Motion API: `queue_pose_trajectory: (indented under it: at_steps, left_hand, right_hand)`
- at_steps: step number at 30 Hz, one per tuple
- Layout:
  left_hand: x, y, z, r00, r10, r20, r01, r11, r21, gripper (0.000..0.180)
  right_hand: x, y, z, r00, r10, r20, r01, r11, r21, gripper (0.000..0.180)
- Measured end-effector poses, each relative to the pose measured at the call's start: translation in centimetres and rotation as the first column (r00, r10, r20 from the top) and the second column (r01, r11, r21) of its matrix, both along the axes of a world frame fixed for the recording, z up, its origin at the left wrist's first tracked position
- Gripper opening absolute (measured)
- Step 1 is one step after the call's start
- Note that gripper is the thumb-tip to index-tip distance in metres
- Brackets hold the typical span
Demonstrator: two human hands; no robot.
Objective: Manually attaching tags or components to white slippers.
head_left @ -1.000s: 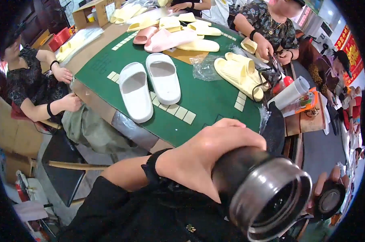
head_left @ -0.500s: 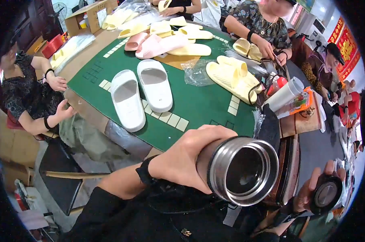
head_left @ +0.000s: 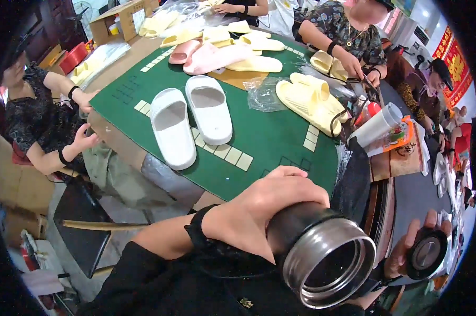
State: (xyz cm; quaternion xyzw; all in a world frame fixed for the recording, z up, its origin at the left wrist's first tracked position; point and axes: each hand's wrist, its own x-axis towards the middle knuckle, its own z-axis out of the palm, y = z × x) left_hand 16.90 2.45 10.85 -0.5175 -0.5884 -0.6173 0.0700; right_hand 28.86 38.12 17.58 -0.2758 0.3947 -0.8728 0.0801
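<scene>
Left hand (head_left: 259, 208): fingers wrapped around the body of a dark flask (head_left: 296, 226), spread about as wide as the body is thick; grip closed on it. Fingertips on the far side of the body hidden.

Flask position: within the left fingers, extending below and to the right of them. Long axis slanted, running from the hand down toward lower right and toward the viewer. Open end points that way, steel neck (head_left: 304, 266) outermost, clear of the fingers. Base end hidden behind the hand. Interior dark; contents cannot be told.

Right hand (head_left: 397, 259): to the right of the flask mouth, apart from it. Fingers curled behind a round black lid (head_left: 427, 254), tips showing above its upper edge. Lid stands on edge, flat face with grey central disc turned toward the viewer.

Surroundings: green mat (head_left: 259, 131) beyond the left fingers. Pair of white slippers (head_left: 211, 126) on it, ahead and left of those fingers; yellow slippers (head_left: 311, 102) straight ahead, farther off. White cylindrical bottle (head_left: 376, 125) ahead and right of the left fingers, leaning.
</scene>
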Motion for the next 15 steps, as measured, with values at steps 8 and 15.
queue_pose_trajectory:
  at_steps: [8, 15]
  left_hand:
    - [0.3, 0.2, 0.2, 0.999, -0.044, 0.001, 0.044, 0.999, 0.0, 0.066]
    - [0.3, -0.1, 0.5, 0.997, -0.074, -0.036, 0.073, 0.997, -0.017, 0.067]
  right_hand:
    - [-0.2, -0.3, 0.4, 0.971, -0.082, -0.224, 0.124, 0.976, 0.181, 0.035]
    - [0.6, -1.0, 1.0, 0.989, -0.077, -0.127, 0.102, 0.974, 0.204, 0.029]
